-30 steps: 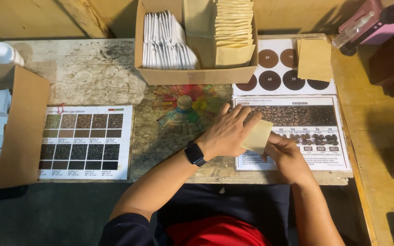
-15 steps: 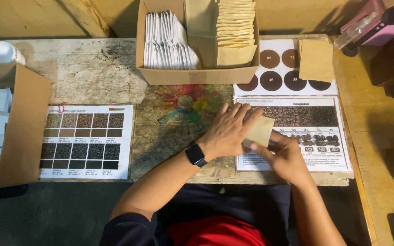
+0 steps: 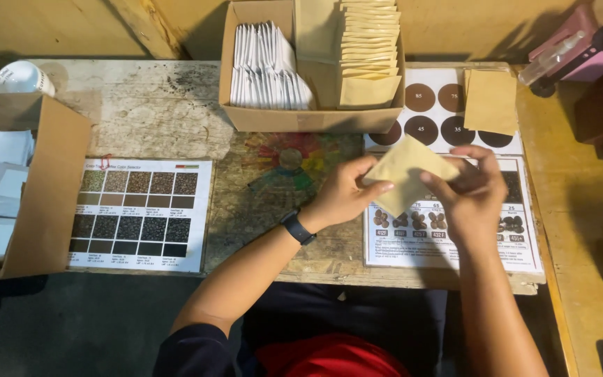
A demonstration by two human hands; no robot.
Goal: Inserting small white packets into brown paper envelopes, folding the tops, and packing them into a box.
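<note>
You held one small tan paper envelope (image 3: 407, 176) up off the table (image 3: 155, 112), tilted so a corner pointed down, above the printed bean chart (image 3: 455, 237). Your left hand (image 3: 347, 195) pinched its left edge in a closed grip, and your right hand (image 3: 470, 185) clasped its right side, fingers curled over it, probably to steady it from both ends. One more tan envelope (image 3: 490, 101) lay flat on the sheet of dark circles (image 3: 441, 115). Behind them, one open cardboard box (image 3: 308, 119) kept two stocks upright and sorted: white sachets (image 3: 266, 70) left, tan envelopes (image 3: 368, 49) right, too many to count. A second box (image 3: 43, 188) and a colour-swatch sheet (image 3: 137, 213) lay at your left.
</note>
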